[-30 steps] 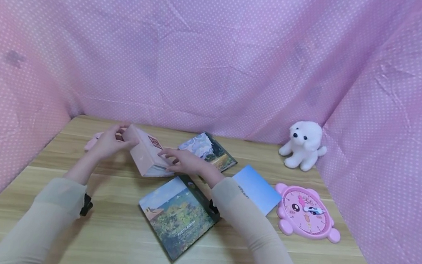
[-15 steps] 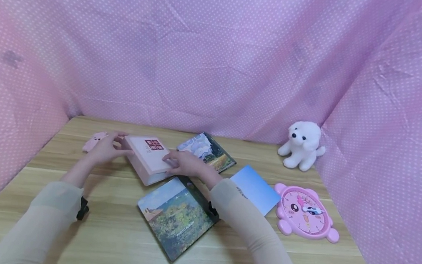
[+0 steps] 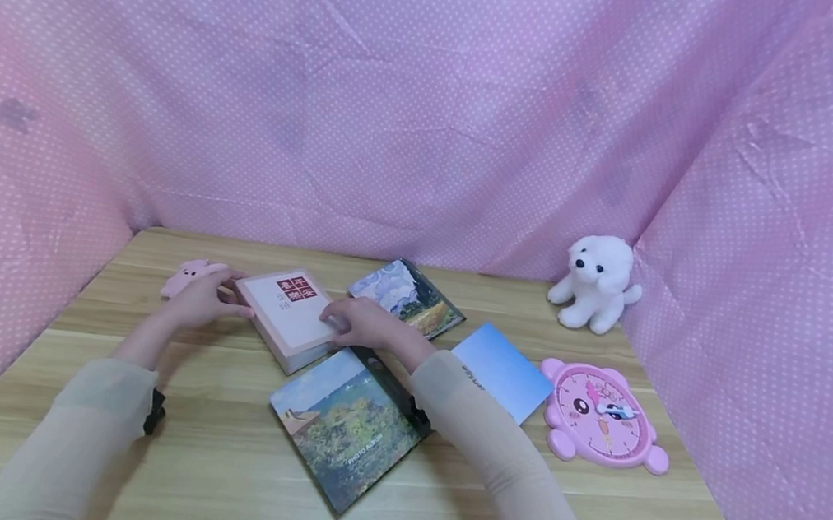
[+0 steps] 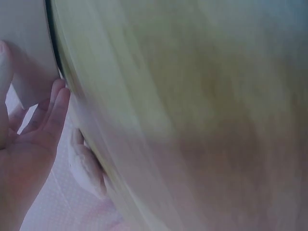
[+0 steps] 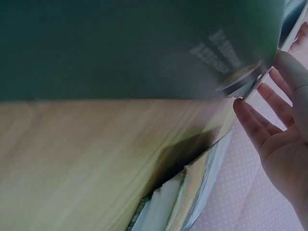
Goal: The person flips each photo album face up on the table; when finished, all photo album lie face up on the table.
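On the table (image 3: pixel 206 456), just beyond the landscape-covered photo album (image 3: pixel 350 428), the thick white book (image 3: pixel 288 321) lay apparently flat, its placing seemingly near done. The left hand (image 3: pixel 203 299) and right hand (image 3: pixel 366 323) gripped opposite sides, release not yet made.
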`<state>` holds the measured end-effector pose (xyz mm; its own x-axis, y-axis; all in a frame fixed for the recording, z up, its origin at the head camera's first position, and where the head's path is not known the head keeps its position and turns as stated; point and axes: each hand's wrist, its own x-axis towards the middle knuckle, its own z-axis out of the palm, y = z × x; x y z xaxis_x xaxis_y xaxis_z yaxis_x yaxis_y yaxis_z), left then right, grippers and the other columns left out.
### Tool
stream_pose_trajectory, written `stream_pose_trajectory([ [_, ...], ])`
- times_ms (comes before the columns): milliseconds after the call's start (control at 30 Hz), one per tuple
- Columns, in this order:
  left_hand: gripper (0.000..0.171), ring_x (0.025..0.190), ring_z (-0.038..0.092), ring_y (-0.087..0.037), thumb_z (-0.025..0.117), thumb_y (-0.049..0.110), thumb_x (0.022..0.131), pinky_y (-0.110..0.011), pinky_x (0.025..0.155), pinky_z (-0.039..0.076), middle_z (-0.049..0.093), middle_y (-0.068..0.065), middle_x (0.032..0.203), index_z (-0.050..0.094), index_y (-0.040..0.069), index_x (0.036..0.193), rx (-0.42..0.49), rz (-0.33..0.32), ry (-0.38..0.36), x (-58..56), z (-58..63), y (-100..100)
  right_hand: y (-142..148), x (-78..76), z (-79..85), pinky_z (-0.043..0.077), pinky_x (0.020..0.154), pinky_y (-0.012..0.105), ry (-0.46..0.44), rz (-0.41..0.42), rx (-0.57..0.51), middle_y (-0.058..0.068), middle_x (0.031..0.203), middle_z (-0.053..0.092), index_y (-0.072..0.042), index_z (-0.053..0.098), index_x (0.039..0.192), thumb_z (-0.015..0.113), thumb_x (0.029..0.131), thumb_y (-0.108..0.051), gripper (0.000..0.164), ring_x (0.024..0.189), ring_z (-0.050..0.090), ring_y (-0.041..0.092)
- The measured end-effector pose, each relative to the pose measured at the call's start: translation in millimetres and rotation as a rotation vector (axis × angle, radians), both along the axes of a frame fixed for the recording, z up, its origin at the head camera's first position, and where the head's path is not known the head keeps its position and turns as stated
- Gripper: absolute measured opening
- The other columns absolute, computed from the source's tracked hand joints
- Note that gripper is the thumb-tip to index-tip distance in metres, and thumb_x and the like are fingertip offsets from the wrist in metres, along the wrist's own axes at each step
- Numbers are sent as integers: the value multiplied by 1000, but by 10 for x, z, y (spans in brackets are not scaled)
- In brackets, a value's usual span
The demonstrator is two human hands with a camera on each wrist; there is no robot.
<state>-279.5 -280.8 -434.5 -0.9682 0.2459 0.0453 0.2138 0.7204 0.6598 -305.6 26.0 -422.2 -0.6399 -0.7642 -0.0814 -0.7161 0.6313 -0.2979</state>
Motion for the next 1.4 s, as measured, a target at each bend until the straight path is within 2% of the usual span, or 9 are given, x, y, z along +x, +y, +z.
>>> stream_pose_trajectory([
  [267,84,103,59,-38,74,40,79,-50,91,47,52,-23,120,39,-9,137,-43,-59,-11,19,82,-8,19,6,-29,42,100,22,-11,31,-22,-3,134,55,-20,60,126,70,86,-31,42,122,50,10],
  [400,90,119,43,-46,75,47,75,-61,102,30,46,-29,130,39,-8,137,-104,-59,-45,26,129,-11,26,21,-37,39,103,23,-26,54,-20,-3,137,52,-19,60,127,68,87,-31,43,125,49,12],
  [500,92,126,32,-50,76,50,72,-67,105,18,44,-31,133,41,-7,136,-156,-71,-53,20,143,-16,32,35,-33,37,106,24,-59,50,-18,-3,139,51,-19,60,127,67,88,-31,41,127,48,14],
  [700,95,123,37,-51,78,52,69,-65,103,26,46,-32,132,43,-8,134,-225,-97,-39,19,161,-6,69,33,12,35,108,25,-92,57,-12,-3,138,52,-21,60,126,66,89,-33,40,129,46,13],
  [800,97,124,36,-50,78,51,69,-64,105,23,44,-33,134,41,-9,135,-238,-89,-47,25,194,34,122,21,57,36,108,25,-84,62,-21,-3,137,53,-20,59,128,65,89,-33,41,128,46,13],
  [967,97,130,29,-52,76,46,75,-64,107,20,33,-34,142,31,-9,141,-225,-62,-72,12,330,211,267,49,220,35,109,31,-123,18,-87,1,141,49,-16,53,134,63,91,-26,45,133,41,17],
  [1067,98,131,26,-52,74,45,77,-64,107,21,27,-34,145,26,-8,144,-212,-57,-70,-10,437,366,372,58,314,35,110,33,-93,32,-118,3,142,48,-13,51,136,63,91,-24,48,134,40,19],
  [1200,101,133,26,-51,72,51,77,-63,108,22,26,-32,146,24,-6,145,-219,-74,-20,-59,559,577,529,38,405,37,108,33,-62,41,-159,3,142,48,-13,48,138,63,91,-27,51,133,41,18],
  [1400,101,134,27,-47,73,51,76,-61,108,24,28,-28,148,23,0,148,-226,-66,61,-128,670,904,757,13,526,34,110,37,-43,-10,-152,6,146,43,-14,47,139,65,90,-27,53,136,37,22],
])
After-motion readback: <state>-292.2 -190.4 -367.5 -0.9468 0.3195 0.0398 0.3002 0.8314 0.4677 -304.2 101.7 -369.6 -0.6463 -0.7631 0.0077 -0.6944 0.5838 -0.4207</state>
